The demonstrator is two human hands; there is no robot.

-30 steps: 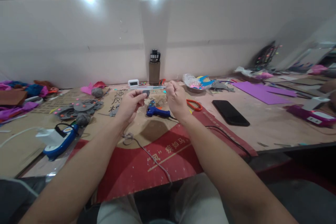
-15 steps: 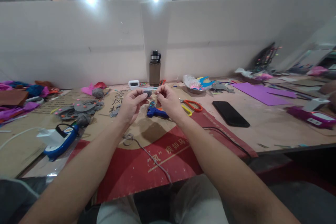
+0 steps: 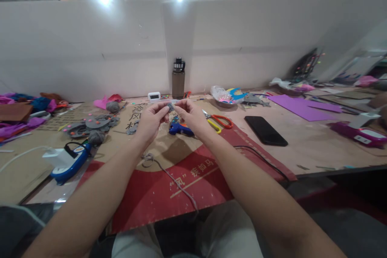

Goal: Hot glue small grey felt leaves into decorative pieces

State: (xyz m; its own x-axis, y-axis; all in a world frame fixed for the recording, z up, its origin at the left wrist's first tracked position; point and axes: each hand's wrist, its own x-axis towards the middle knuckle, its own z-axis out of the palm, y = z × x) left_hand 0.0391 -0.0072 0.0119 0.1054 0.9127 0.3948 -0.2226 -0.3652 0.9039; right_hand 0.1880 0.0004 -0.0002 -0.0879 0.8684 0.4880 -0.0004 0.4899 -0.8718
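My left hand (image 3: 152, 119) pinches a small grey piece (image 3: 170, 107), perhaps felt or yarn, between thumb and fingers. From the other side, my right hand (image 3: 191, 116) has its fingertips closed at the same piece; whether they grip it or only touch it is hard to see. Just below the hands, a blue glue gun (image 3: 180, 130) lies on the cardboard (image 3: 136, 193). A loose grey strand of yarn (image 3: 175, 181) trails across the red part of the cardboard. Scissors with orange and yellow handles (image 3: 222, 121) rest right of my right hand.
Grey felt pieces with pink dots (image 3: 95, 123) and a blue power strip (image 3: 72, 163) are at left. A black phone (image 3: 266, 131), purple sheets (image 3: 302, 107) and a purple power strip (image 3: 359, 135) lie at right. A bottle (image 3: 178, 80) stands against the partition.
My right hand has moved slightly left, bringing its fingertips from just beside the grey piece to meet it. My left hand stays nearly in place, still pinching.
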